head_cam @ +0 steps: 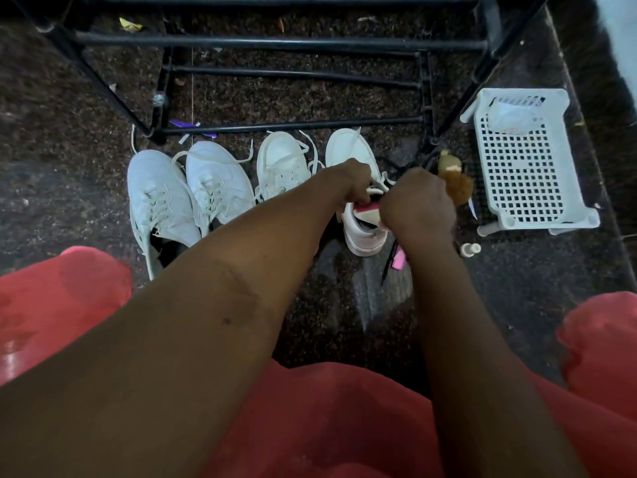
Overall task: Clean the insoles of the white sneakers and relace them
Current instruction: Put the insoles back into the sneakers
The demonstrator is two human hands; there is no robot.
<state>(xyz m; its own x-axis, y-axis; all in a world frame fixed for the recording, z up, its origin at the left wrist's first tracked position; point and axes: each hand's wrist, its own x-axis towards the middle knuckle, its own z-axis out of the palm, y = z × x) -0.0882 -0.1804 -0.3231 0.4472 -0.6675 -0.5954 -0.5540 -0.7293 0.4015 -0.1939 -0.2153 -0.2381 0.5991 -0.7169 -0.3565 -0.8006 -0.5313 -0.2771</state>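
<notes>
Four white sneakers stand in a row on the dark floor. The rightmost sneaker (362, 232) is under both my hands. My left hand (348, 181) grips its tongue or upper edge near the opening. My right hand (417, 205) is curled around the insole (365, 212), whose pink and white end shows at the shoe's opening. Its partner sneaker (281, 163) stands just left with loose laces. Two more white sneakers (158, 205) (217, 184) sit further left, laced.
A black metal shoe rack (275, 43) stands behind the shoes. A white perforated plastic basket (527, 167) lies at right. A brown brush (456, 186), a small white bottle (470, 250) and a pink and black tool (396, 260) lie near my right hand. Red fabric covers my knees.
</notes>
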